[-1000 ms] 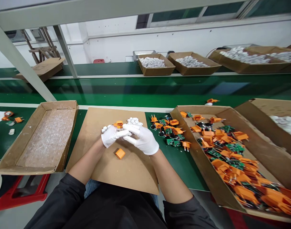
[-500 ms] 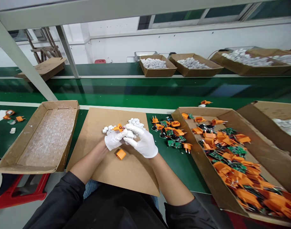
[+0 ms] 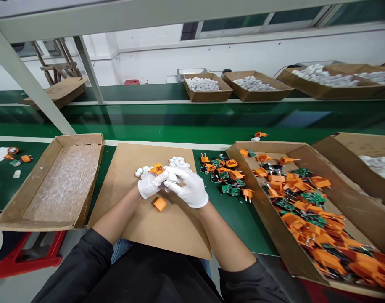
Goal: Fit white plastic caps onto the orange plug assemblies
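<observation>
My left hand (image 3: 150, 184), in a white glove, is closed on an orange plug housing (image 3: 156, 168) that shows above its fingertips. My right hand (image 3: 189, 187), also gloved in white, meets it with bent fingers pressed together; whatever lies between those fingertips is hidden. Both hands are over a brown cardboard sheet (image 3: 167, 233). Just below them an orange plug cover (image 3: 159, 204) lies on the sheet. Small white parts lie in two groups behind the hands, one on the left (image 3: 143, 171) and a pile on the right (image 3: 179, 162).
A shallow cardboard tray (image 3: 64, 181) stands at left. To the right, orange plugs with green circuit boards (image 3: 225, 174) lie loose beside a carton (image 3: 274, 235) of many more. Boxes of white parts (image 3: 201, 84) line the back, beyond a green conveyor belt (image 3: 154, 120).
The orange housing in my left hand has tilted slightly, while both hands stay nearly in place. On the belt, a small orange-and-white item has shifted left.
</observation>
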The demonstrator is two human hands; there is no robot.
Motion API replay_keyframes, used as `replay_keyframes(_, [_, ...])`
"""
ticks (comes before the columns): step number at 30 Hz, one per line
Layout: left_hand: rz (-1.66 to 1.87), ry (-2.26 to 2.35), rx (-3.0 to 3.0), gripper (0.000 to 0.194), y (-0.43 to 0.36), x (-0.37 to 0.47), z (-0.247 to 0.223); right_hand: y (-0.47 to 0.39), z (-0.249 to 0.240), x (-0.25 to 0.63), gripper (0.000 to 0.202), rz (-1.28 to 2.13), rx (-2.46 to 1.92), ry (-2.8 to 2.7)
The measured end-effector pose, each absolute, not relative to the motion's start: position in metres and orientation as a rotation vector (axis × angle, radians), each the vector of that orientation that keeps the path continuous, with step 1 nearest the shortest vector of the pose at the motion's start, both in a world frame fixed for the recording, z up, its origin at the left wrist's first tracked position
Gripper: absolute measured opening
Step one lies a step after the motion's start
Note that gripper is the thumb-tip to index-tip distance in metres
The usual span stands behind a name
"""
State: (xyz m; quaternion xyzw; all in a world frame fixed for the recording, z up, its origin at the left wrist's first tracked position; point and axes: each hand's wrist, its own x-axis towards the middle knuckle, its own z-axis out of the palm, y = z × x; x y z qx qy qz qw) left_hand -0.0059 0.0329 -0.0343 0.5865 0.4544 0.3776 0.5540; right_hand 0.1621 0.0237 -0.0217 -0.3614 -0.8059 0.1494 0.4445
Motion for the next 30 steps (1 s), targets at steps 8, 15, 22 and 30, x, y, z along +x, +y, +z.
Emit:
replay_keyframes(8, [0.735, 1.195, 1.589, 0.021, 0.034, -0.013, -0.005, 0.039, -0.030, 0.164, 0.028, 0.228, -0.726, -2.089])
replay_keyframes(15, [0.745, 1.236, 1.558, 0.025, 0.031, -0.008, -0.001, 0.039, -0.032, 0.164, 0.028, 0.179, -0.660, -2.065])
replay_keyframes(22, [1.210, 0.788, 1.172, 0.034, 0.031, 0.002, -0.026, 0.027, -0.039, 0.148, 0.039, 0.150, -0.911, -1.589])
replay_keyframes(30, [1.356, 0.990, 1.098, 0.043, 0.027, 0.005, -0.030, 0.021, -0.032, 0.145, 0.033, 0.009, -0.860, -1.610])
